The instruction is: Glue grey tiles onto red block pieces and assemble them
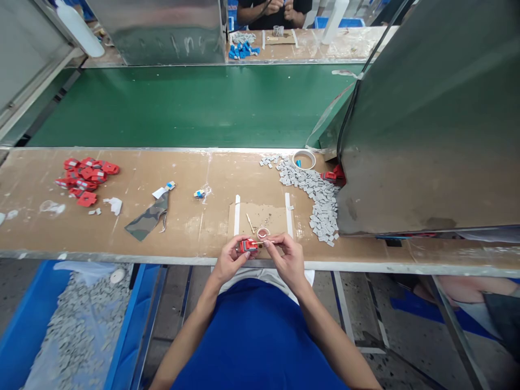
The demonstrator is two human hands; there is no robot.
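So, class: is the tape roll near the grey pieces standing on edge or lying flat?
Lying flat: the tape roll shows its round opening upward.

At the bench's (365, 254) near edge, both hands (260, 254) meet over a small part (247, 245); a card mat (262, 216) lies just beyond. Chips (320, 200) pile to the right, clips (86, 176) far left, the belt (190, 105) behind.

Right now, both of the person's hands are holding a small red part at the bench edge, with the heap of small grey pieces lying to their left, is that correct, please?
Not quite. Both hands, left hand and right hand, do hold the small red part at the bench edge, but the heap of small grey pieces lies to their right, as the head view shows. The pile of red parts is on the left.
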